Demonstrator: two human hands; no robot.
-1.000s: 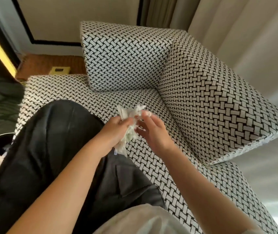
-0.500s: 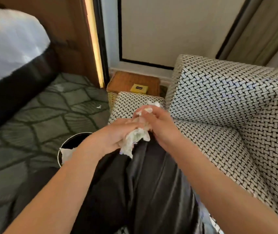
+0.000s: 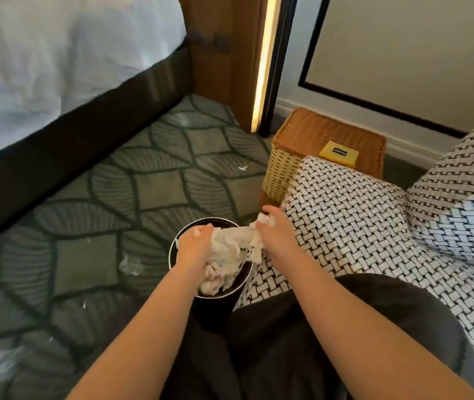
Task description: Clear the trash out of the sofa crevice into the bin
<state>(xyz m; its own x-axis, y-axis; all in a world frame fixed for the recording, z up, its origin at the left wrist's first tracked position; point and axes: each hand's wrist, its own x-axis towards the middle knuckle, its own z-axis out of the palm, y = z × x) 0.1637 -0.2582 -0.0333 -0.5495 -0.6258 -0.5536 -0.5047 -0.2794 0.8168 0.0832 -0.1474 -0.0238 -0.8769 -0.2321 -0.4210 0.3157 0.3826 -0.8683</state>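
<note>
A crumpled white wad of trash [image 3: 231, 241] hangs over the mouth of a round black bin [image 3: 185, 228] on the carpet beside the sofa. My left hand [image 3: 194, 245] grips its left end and my right hand [image 3: 274, 233] grips its right end, both above the bin. More white trash [image 3: 212, 281] lies inside the bin. The black-and-white woven sofa [image 3: 354, 215] is to the right, and my dark-trousered legs rest on its seat. The sofa crevice is out of view.
A wicker basket [image 3: 302, 140] with a yellow card [image 3: 338, 153] on top stands behind the sofa arm. A bed with white sheets [image 3: 42, 67] and a dark base fills the upper left. Small scraps [image 3: 130, 265] lie on the green patterned carpet.
My view swung left from the sofa corner to the floor. Both hands carried the wad from over the seat, across my lap, to above the bin.
</note>
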